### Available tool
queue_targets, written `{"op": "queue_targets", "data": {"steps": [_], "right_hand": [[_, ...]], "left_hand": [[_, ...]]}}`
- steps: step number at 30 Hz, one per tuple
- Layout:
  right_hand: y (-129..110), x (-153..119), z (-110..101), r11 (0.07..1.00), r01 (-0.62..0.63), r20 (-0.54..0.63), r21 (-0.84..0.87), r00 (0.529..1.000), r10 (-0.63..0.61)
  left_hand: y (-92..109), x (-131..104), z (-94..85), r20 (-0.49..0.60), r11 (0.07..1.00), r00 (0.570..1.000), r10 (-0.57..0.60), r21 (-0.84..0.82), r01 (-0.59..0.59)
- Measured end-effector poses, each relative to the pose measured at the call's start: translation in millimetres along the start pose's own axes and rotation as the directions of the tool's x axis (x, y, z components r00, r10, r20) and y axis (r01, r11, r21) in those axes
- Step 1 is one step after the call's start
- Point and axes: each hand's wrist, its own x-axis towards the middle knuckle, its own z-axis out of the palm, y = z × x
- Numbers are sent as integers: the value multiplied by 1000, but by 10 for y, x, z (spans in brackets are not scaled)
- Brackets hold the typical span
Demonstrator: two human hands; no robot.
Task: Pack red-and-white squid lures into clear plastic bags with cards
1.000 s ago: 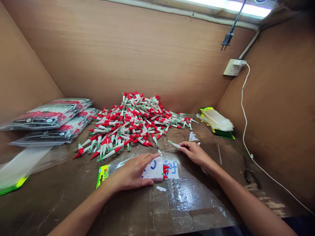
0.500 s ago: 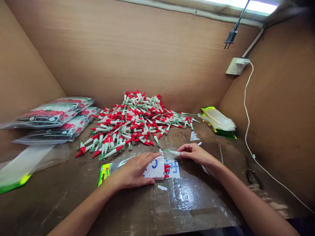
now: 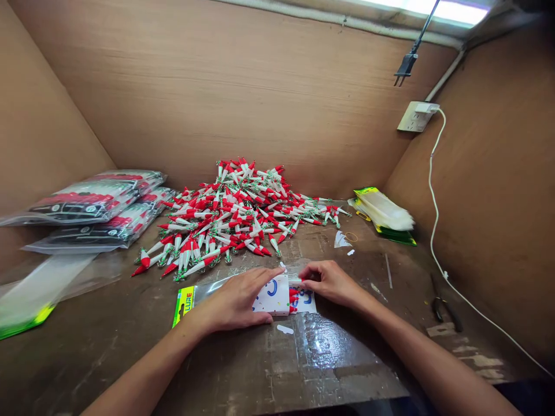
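Observation:
My left hand (image 3: pixel 236 300) lies across a white printed paper sleeve (image 3: pixel 273 299) with blue lettering, its thumb and fingers gripping opposite sides. A clear lure bag (image 3: pixel 184 306) with a yellow-green header extends out to the left under that hand. Red tips of several squid jigs (image 3: pixel 293 300) show at the sleeve's right mouth, above a white printed flap (image 3: pixel 309 301). My right hand (image 3: pixel 325 281) pinches a squid jig (image 3: pixel 295 282) at the sleeve's mouth; fingers hide part of it. Behind both hands rises a big pile of red-and-white squid jigs (image 3: pixel 234 214) with green hooks.
Filled clear packs (image 3: pixel 99 202) are stacked at left, with empty bags (image 3: pixel 43 294) before them. More header bags (image 3: pixel 385 216) lie at back right. Pliers (image 3: pixel 444 309) and a white cable (image 3: pixel 436 202) are on the right. Cardboard walls (image 3: pixel 217 86) enclose the table.
My right hand has moved left and slightly down, bringing the pinched squid jig to the sleeve's right mouth. My left hand stays in place on the sleeve.

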Motion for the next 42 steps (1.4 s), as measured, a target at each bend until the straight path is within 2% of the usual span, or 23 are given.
{"op": "queue_targets", "data": {"steps": [5,11,15,19,22,26,29,31,33,37,39,42], "right_hand": [[-67,56,201,971,214,-36,-106,975,-219],[10,45,219,947,293,7,-128,956,-294],[16,41,232,948,300,4,-105,953,-301],[-24,32,257,966,239,-59,-99,968,-246],[-51,5,281,976,211,-55,-53,975,-214],[-60,67,194,978,199,-45,-64,978,-202],[-95,351,1,967,93,-134,-236,983,-127],[-157,665,-120,901,8,-161,-434,983,-87],[-241,1021,-174,849,-30,-177,-528,981,-76],[-390,1606,-47,766,-104,-194,-635,981,-28],[-424,1765,64,726,-132,-196,-675,981,-4],[-434,1845,150,689,-160,-202,-706,979,21]], "left_hand": [[-24,4,29,-21,1000,1000,9,-18,-9],[-14,-9,15,-3,1000,1000,-5,-15,5],[-18,-18,14,-7,1000,1000,-8,-21,7],[-19,-18,27,-15,1000,1000,-8,-7,8],[-9,-19,30,-20,1000,1000,-7,-1,7],[9,-30,18,-24,1000,1000,2,-6,-2],[22,-38,4,-13,1000,1000,-1,2,1],[29,-42,-2,-8,1000,1000,-3,6,3],[31,-46,-3,-8,1000,1000,-7,12,7],[24,-52,-2,-7,1000,1000,-12,19,12],[20,-54,-2,-4,1000,1000,-9,20,9],[17,-54,-4,-5,1000,1000,-3,20,3]]}}
